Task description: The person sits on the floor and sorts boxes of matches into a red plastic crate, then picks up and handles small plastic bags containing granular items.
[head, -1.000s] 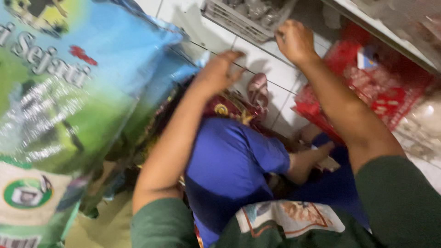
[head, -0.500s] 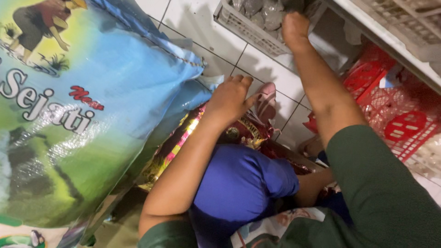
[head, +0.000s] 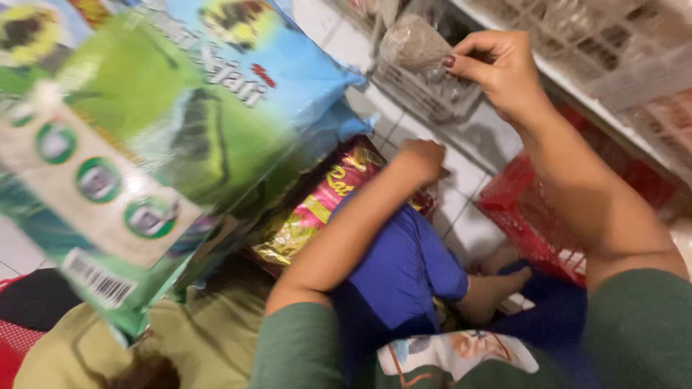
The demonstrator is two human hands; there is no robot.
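Fingers of the right hand [head: 504, 72] pinch a clear bag [head: 414, 47] of brownish goods, held just above a grey basket [head: 425, 97]. Left hand [head: 422, 158], clenched, presses on a red-and-gold packet [head: 317, 209] beside a big green-blue sack [head: 180, 137]. A firm pinch and a straight lift would likely keep the bag from snagging the rim.

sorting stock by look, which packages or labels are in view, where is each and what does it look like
Large sack: upper left, leaning, glossy green and blue, with round green badges and a white barcode patch.
Foil bag: centre, beneath the left hand, shiny magenta and gold.
Small clear packet: top centre, in the right hand, brownish contents, over a grey basket.
Red packages: right, on the floor below the shelf, details blurred.
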